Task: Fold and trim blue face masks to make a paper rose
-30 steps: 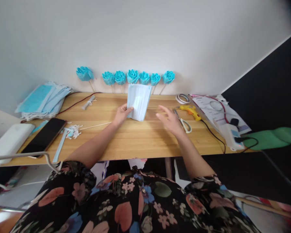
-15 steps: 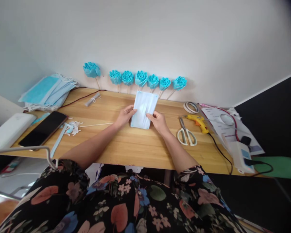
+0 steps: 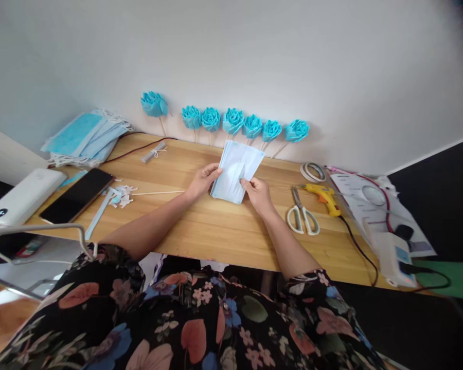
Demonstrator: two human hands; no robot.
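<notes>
Above the middle of the wooden table (image 3: 200, 231) I hold a stack of pale blue face mask sheets (image 3: 233, 174), upright and tilted a little to the right, its layers fanned at the top left. My left hand (image 3: 205, 182) pinches its left edge. My right hand (image 3: 257, 192) grips the right edge, the thumb pressed on the front face. Behind the sheets, several blue fabric roses (image 3: 233, 121) on thin sticks lean against the wall. A thin wooden stick (image 3: 158, 193) lies left of my left forearm, beside a pile of white and blue scraps (image 3: 121, 196).
To the right lie white-handled scissors (image 3: 303, 218), a yellow glue gun (image 3: 324, 199), tape rolls (image 3: 312, 172), papers (image 3: 355, 195) and a power strip (image 3: 393, 259). To the left are a stack of face masks (image 3: 85, 136), a black phone (image 3: 77, 195) and a white power bank (image 3: 27, 195).
The stack has tilted to the right and its layers have spread apart at the top. My hands keep their hold on it. The whole view has shifted slightly.
</notes>
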